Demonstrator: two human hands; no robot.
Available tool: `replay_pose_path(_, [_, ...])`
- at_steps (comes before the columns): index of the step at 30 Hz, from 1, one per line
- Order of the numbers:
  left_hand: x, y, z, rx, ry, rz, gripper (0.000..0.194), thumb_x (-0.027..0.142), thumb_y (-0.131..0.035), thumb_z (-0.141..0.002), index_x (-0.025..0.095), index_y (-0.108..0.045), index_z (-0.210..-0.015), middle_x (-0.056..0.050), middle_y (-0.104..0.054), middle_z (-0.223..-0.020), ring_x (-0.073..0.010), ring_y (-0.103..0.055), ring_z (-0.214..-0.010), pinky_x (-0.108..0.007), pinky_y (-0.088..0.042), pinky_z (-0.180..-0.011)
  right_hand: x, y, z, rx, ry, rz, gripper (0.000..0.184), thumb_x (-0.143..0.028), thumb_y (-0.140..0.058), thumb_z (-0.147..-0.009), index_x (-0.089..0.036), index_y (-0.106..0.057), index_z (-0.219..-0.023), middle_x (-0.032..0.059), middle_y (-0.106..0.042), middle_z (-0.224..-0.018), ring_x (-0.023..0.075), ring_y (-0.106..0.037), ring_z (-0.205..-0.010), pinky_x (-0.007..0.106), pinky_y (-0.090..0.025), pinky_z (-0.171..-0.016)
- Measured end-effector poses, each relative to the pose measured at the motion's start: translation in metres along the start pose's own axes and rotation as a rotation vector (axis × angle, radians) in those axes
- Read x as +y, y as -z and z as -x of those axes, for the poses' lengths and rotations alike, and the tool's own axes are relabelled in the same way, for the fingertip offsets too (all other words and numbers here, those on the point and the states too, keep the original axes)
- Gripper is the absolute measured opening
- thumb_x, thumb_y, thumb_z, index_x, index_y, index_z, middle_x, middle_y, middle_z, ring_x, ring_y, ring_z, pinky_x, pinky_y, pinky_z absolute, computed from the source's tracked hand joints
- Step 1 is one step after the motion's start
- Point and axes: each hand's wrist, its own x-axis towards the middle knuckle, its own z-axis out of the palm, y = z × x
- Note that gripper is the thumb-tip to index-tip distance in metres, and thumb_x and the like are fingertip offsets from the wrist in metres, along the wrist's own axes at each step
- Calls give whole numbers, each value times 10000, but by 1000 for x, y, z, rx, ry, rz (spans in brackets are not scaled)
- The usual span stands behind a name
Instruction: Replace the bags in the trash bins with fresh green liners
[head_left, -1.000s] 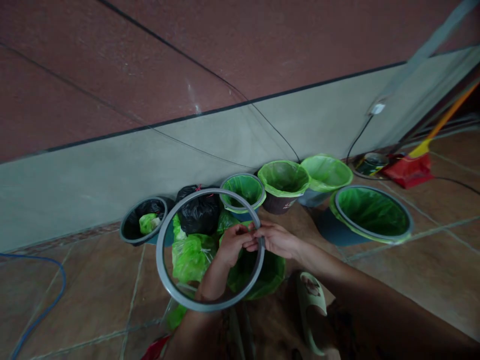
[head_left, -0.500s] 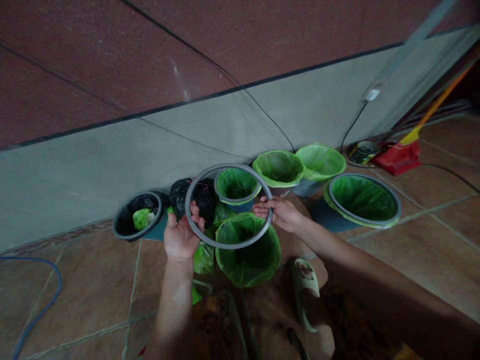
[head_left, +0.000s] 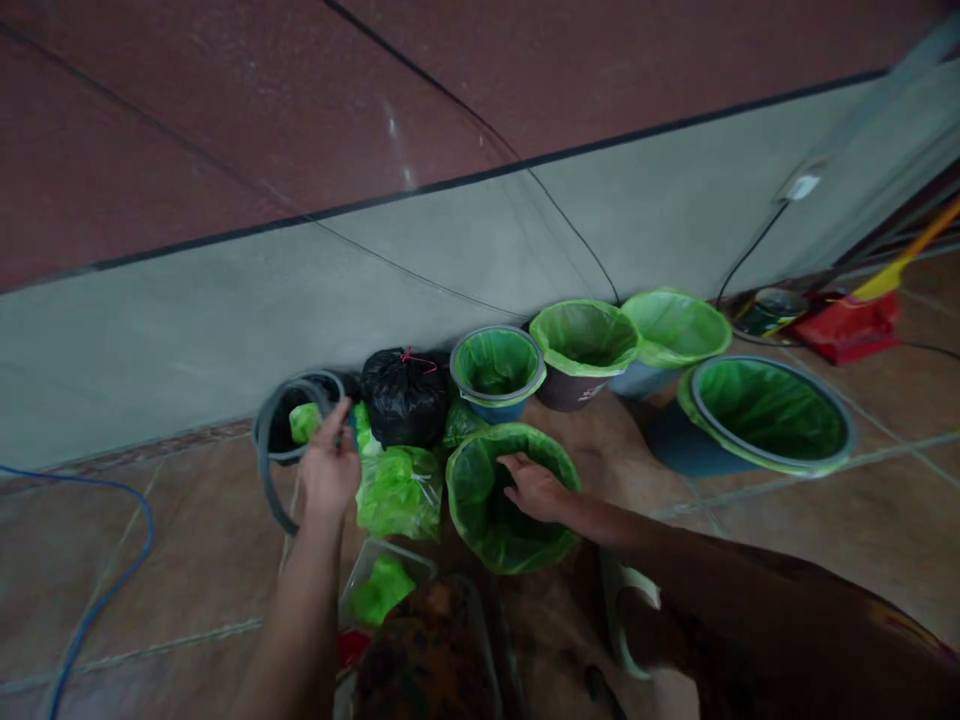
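Head view: ring in hand, lined bin without one

The near bin point(head_left: 457, 500) looks part done: its green liner point(head_left: 487, 545) is spread inside and folded over the edge, but no ring sits there. The grey ring point(head_left: 268, 478) is in the left hand point(head_left: 331, 468), tilted, in front of the black-lined bin point(head_left: 339, 381) (whose own grey rim makes the two easy to confuse). The small blue bin point(head_left: 496, 409) and the large bin point(head_left: 684, 442) at the right each wear a ring over their liner. On the brown bin point(head_left: 568, 391) and the pale bin point(head_left: 643, 380), liners are on and no ring shows.

The left fingers seem closed around the ring, though some are hidden. The right hand point(head_left: 540, 490) reaches over the near bin's mouth, fingers apart, nothing visible in them; whether they touch the liner, I cannot tell.

The liners are thin, crinkled, see-through film; the ring is a smooth hoop, probably stiff plastic. The black bag point(head_left: 405, 402) is shiny and bulging, with a red tie, and the green bag point(head_left: 401, 495) is wrinkled and soft-looking.
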Motion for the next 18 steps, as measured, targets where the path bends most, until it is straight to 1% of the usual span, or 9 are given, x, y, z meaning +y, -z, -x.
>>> replay_pose_path(1, [-5, -11, 4, -172, 33, -24, 347, 126, -553, -777, 192, -707, -1080, -82, -701, -1041, -207, -642, -935, -397, -448, -968, -5, -8, -7, 2, 30, 57, 558, -182, -527, -815, -94, -438, -1358, 183, -526, -1299, 252, -524, -1170, 351, -384, -1019])
replay_pose_path(2, [-11, -24, 9, -300, 70, -12, 289, 119, -552, -766, 193, -742, -972, -81, -711, -996, -206, -650, -889, -393, -459, -949, -10, -16, -14, 6, 40, 102, 554, -158, -493, -826, -101, -425, -1373, 184, -492, -1337, 254, -501, -1196, 354, -372, -1027])
replay_pose_path(3, [-17, -38, 15, -333, 129, -11, 254, 116, -555, -756, 200, -756, -887, -82, -719, -977, -212, -651, -894, -384, -458, -945, -14, -23, -21, 10, 33, 138, 551, -137, -462, -834, -110, -417, -1382, 186, -454, -1377, 260, -478, -1218, 367, -364, -1030])
replay_pose_path(6, [-34, -82, 31, -428, 209, -183, 259, 194, -526, -802, 231, -756, -915, -98, -734, -960, -244, -661, -889, -386, -472, -880, -15, -49, -39, -4, -22, 210, 542, -106, -419, -840, -130, -422, -1382, 194, -377, -1439, 297, -431, -1244, 422, -370, -1005])
replay_pose_path(9, [-46, -121, 40, -480, 215, -309, 247, 255, -520, -817, 232, -758, -882, -120, -739, -933, -269, -662, -899, -392, -467, -844, -9, -76, -51, -27, -60, 237, 485, -85, -368, -854, -138, -484, -1322, 189, -464, -1353, 314, -452, -1196, 448, -390, -959])
replay_pose_path(11, [-50, -141, 43, -541, 178, -374, 311, 345, -475, -854, 210, -755, -852, -151, -732, -945, -292, -662, -901, -408, -463, -816, -5, -91, -58, -26, -74, 248, 455, -85, -325, -876, -134, -506, -1291, 184, -505, -1298, 313, -464, -1173, 450, -393, -948])
replay_pose_path(14, [-51, -161, 46, -671, 119, -356, 458, 484, -392, -890, 195, -744, -844, -155, -730, -930, -285, -667, -880, -386, -461, -777, -1, -106, -71, -55, -94, 257, 425, -100, -307, -898, -114, -505, -1273, 189, -508, -1292, 293, -458, -1183, 431, -379, -970])
replay_pose_path(16, [-52, -169, 51, -734, 103, -282, 441, 506, -416, -883, 201, -734, -879, -129, -731, -909, -258, -667, -881, -349, -455, -776, 3, -112, -79, -98, -115, 244, 410, -109, -311, -903, -98, -503, -1265, 195, -511, -1286, 282, -458, -1189, 420, -372, -981])
replay_pose_path(18, [-53, -172, 58, -747, 91, -249, 373, 475, -488, -860, 198, -716, -963, -118, -726, -940, -244, -658, -911, -330, -448, -800, 8, -116, -85, -132, -127, 222, 403, -121, -328, -903, -87, -500, -1266, 202, -516, -1284, 285, -463, -1192, 423, -373, -981])
